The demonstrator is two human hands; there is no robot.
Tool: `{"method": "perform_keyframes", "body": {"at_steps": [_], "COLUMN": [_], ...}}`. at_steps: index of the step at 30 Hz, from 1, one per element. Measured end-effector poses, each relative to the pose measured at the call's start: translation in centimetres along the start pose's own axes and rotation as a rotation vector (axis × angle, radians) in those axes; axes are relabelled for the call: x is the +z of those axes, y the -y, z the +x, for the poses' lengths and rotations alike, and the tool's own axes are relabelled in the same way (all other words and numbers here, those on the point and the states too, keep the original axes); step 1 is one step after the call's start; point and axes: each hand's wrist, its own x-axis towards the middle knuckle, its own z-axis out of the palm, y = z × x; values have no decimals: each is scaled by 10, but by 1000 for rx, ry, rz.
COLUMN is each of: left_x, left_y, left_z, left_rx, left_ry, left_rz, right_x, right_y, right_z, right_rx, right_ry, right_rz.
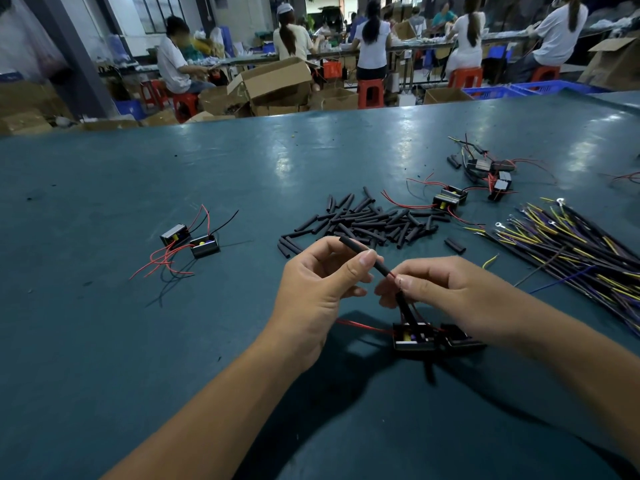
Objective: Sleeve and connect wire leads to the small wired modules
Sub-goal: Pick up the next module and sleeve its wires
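Observation:
My left hand pinches a black sleeve tube between thumb and fingers, held slanted above the table. My right hand pinches a thin red wire lead right at the tube's lower end. Below the hands hang two small black wired modules, joined by dark and red leads that run up into my right fingers. A red lead trails left from them.
A pile of black sleeve tubes lies just beyond my hands. A bundle of yellow, purple and black wire leads fills the right. More modules sit at left and far right. Seated workers and cardboard boxes are behind the green table.

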Motion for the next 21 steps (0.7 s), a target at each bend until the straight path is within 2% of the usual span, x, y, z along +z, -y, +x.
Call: {"method": "perform_keyframes", "body": {"at_steps": [4, 9, 13, 17, 21], "left_x": [0, 4, 6, 4, 6], "left_y": [3, 9, 14, 16, 22], "left_z": [0, -1, 0, 1, 1], "left_rx": [15, 72, 140, 136, 131], "left_ry": [28, 52, 67, 86, 132], "left_rz": [18, 120, 188, 230, 291], "right_x": [-12, -6, -15, -34, -32], "right_y": [-4, -7, -4, 0, -6], "right_z": [-5, 0, -4, -10, -9], "right_rx": [46, -8, -10, -46, -27], "right_ry": [171, 96, 105, 144, 150], "right_rz": [-109, -90, -348, -599, -638]}}
